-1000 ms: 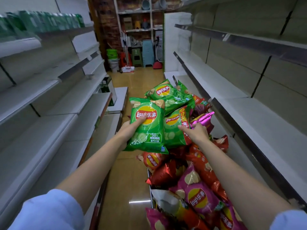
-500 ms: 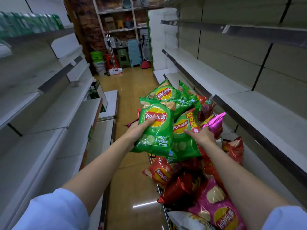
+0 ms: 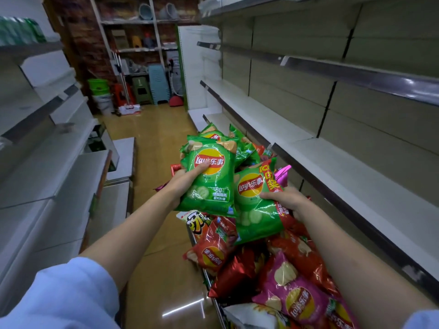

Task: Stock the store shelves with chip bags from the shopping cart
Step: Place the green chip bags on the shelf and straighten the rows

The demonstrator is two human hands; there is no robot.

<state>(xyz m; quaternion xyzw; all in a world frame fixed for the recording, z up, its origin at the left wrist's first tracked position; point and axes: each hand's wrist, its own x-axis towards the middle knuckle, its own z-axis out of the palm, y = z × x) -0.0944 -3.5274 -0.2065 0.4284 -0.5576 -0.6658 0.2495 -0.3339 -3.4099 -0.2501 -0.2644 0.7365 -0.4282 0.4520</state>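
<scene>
- Nearest us, pink (image 3: 299, 302) and red chip bags (image 3: 213, 255) lie heaped in the shopping cart (image 3: 206, 279), low and right of centre.
- Right hand (image 3: 291, 201) clamps a green chip bag (image 3: 257, 205) at its right edge, thumb on the front, the bag lying on the heap.
- Left hand (image 3: 184, 180) grips another green bag (image 3: 209, 176), thumb curled over the logo, fingers hidden behind; it's held up above the pile.
- More green bags (image 3: 242, 144) sit at the cart's far end.
- White shelves (image 3: 332, 167) run along the right, more shelves (image 3: 47, 167) on the left.
- Far back, stacked stools (image 3: 158, 85) and green buckets (image 3: 98, 86).
</scene>
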